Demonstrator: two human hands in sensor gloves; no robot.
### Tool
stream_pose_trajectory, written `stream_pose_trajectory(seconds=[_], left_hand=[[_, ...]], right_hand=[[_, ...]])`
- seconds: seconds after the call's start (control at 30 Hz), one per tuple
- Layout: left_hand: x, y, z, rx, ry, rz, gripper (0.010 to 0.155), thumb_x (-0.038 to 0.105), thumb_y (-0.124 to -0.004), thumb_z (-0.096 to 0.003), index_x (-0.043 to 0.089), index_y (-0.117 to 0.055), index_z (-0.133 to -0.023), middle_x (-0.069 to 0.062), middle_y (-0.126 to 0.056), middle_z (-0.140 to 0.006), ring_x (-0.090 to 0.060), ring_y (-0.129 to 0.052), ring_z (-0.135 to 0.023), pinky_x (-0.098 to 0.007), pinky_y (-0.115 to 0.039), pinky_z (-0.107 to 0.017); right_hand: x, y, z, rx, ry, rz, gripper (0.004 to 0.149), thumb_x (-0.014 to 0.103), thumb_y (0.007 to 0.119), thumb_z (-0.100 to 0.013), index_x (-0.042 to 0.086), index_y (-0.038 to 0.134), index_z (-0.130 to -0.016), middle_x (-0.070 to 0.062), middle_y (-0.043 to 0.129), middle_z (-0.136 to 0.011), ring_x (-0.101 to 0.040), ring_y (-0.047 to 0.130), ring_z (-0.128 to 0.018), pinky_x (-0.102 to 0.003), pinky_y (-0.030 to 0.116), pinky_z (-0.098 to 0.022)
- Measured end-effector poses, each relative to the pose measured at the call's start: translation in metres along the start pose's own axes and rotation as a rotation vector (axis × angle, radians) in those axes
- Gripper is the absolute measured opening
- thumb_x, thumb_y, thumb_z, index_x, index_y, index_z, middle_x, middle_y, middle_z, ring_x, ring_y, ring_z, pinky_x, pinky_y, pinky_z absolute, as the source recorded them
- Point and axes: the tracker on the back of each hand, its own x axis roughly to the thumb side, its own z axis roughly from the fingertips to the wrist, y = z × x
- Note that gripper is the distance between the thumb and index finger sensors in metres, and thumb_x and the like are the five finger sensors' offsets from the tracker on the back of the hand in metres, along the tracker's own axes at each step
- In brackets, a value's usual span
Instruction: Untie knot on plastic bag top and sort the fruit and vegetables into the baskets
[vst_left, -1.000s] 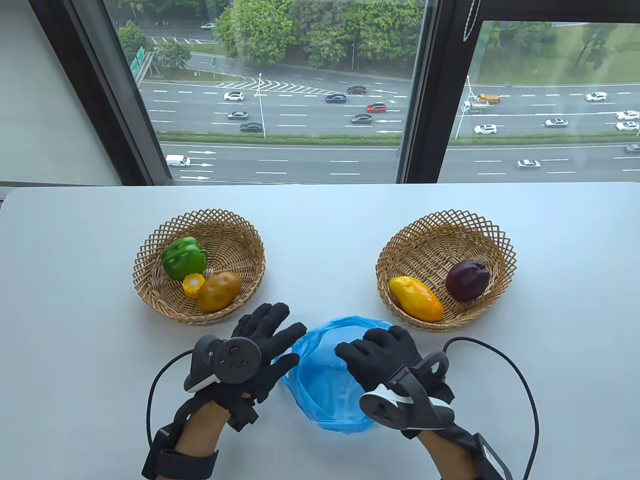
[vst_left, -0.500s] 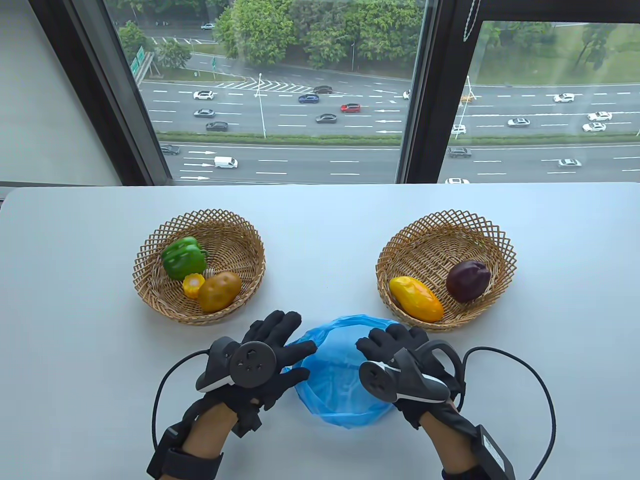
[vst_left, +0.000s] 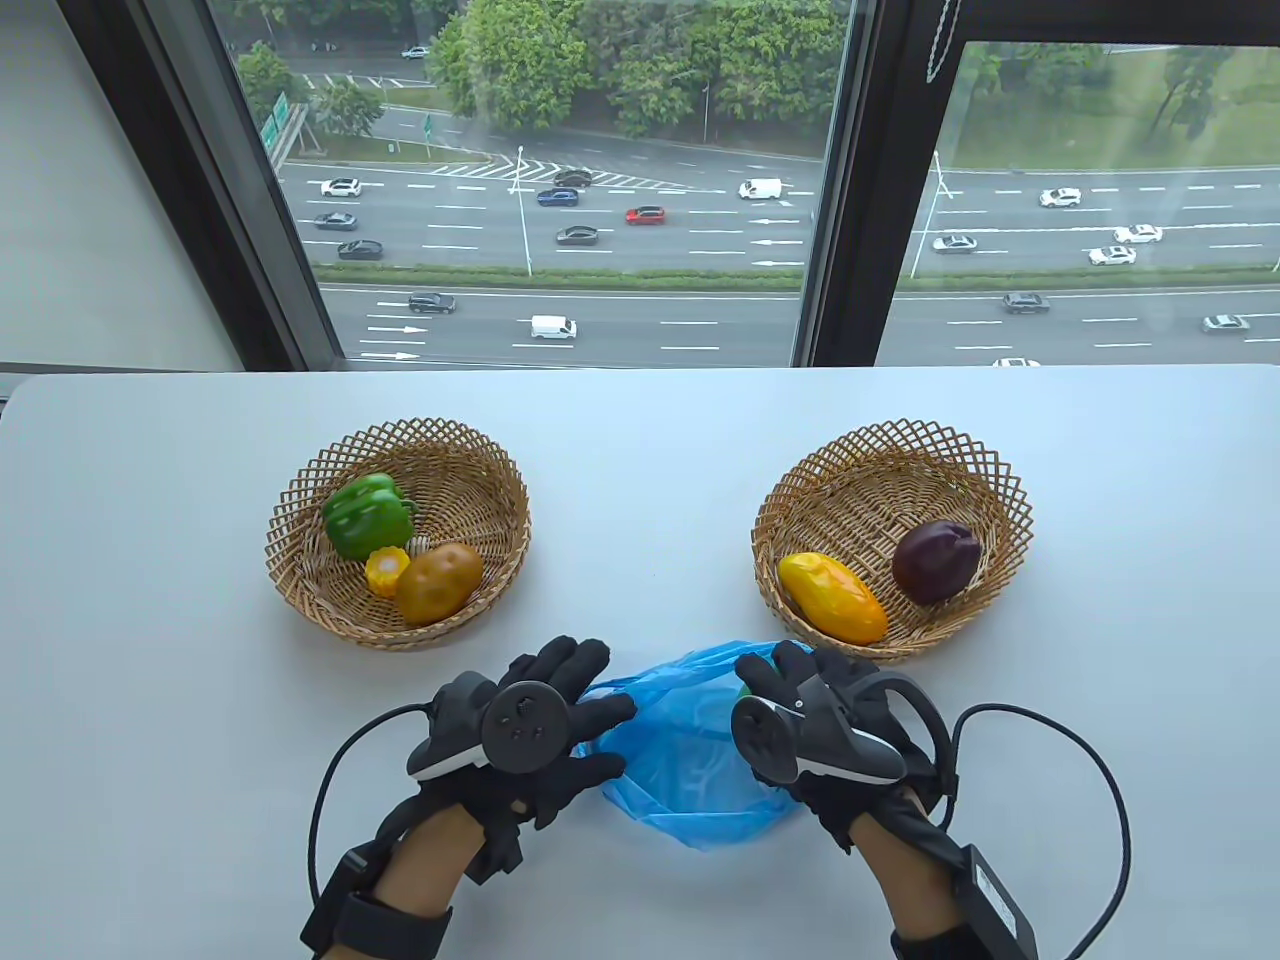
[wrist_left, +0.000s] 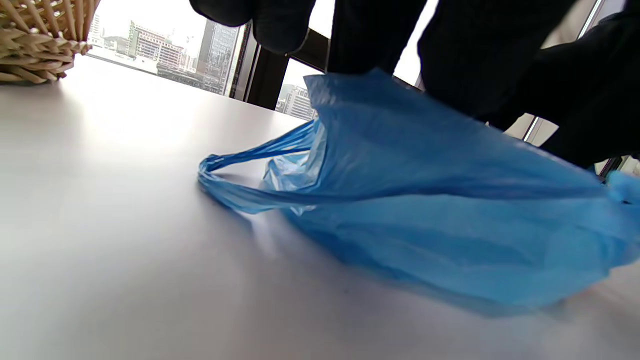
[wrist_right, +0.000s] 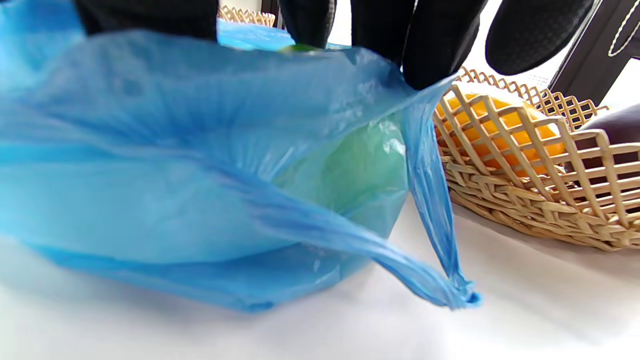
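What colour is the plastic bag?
Translucent blue; the plastic bag shows best in the left wrist view.

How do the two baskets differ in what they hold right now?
The left basket holds three items: a green pepper, a corn piece and a potato. The right basket holds two: a mango and a dark purple fruit. Both are similar woven baskets.

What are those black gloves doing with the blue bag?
A person's left hand and right hand are each holding a side of the blue plastic bag on the white table. Something green shows through the plastic on the right hand's side. The left basket already holds a green pepper, a corn piece and a potato. The right basket holds a mango and a dark purple fruit.
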Motion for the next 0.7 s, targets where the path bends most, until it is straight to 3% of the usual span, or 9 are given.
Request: stream_pose_trajectory(seconds=[0.2, 0.37, 0.5, 0.63, 0.7], left_hand=[[0.001, 0.0, 0.0, -0.016, 0.003, 0.005, 0.061, 0.055, -0.081, -0.0456, 0.029, -0.081, -0.101, -0.012, -0.046, -0.123, -0.046, -0.037, -0.109, -0.065, -0.039, -0.073], [0.001, 0.0, 0.0, -0.018, 0.002, 0.003, 0.061, 0.055, -0.08, -0.0457, 0.03, -0.082, -0.101, -0.012, -0.046, -0.123, -0.045, -0.037, -0.109, -0.065, -0.039, -0.073], [0.001, 0.001, 0.0, -0.014, 0.003, 0.004, 0.062, 0.055, -0.08, -0.0457, 0.029, -0.08, -0.102, -0.012, -0.045, -0.123, -0.046, -0.036, -0.109, -0.065, -0.038, -0.073], [0.0, 0.001, 0.0, -0.007, 0.004, 0.002, 0.063, 0.055, -0.08, -0.0459, 0.029, -0.079, -0.103, -0.012, -0.045, -0.123, -0.046, -0.036, -0.109, -0.065, -0.038, -0.073], [0.0, 0.001, 0.0, -0.004, 0.004, 0.001, 0.063, 0.055, -0.08, -0.0459, 0.028, -0.08, -0.103, -0.012, -0.045, -0.123, -0.045, -0.036, -0.109, -0.065, -0.038, -0.073]], right_hand=[[0.005, 0.009, -0.006, 0.054, 0.023, 0.092, 0.106, 0.049, 0.096, -0.046, 0.014, 0.03, -0.121, -0.027, 0.043, -0.119, -0.054, 0.062, -0.097, -0.072, 0.061, -0.065], [0.011, 0.015, -0.012, 0.001, 0.012, 0.16, 0.109, 0.049, 0.099, -0.043, 0.016, 0.029, -0.121, -0.027, 0.042, -0.117, -0.051, 0.065, -0.094, -0.072, 0.061, -0.065], [0.017, 0.014, -0.01, -0.033, -0.04, 0.166, 0.111, 0.057, 0.098, -0.039, 0.019, 0.033, -0.121, -0.025, 0.046, -0.115, -0.048, 0.066, -0.091, -0.074, 0.06, -0.065], [0.018, 0.01, -0.006, -0.104, -0.108, 0.037, 0.112, 0.07, 0.092, -0.036, 0.019, 0.039, -0.121, -0.019, 0.056, -0.111, -0.047, 0.069, -0.09, -0.077, 0.059, -0.064], [0.018, 0.009, -0.005, -0.088, -0.128, -0.002, 0.109, 0.069, 0.093, -0.036, 0.019, 0.044, -0.12, -0.019, 0.054, -0.115, -0.051, 0.064, -0.095, -0.08, 0.056, -0.064]])
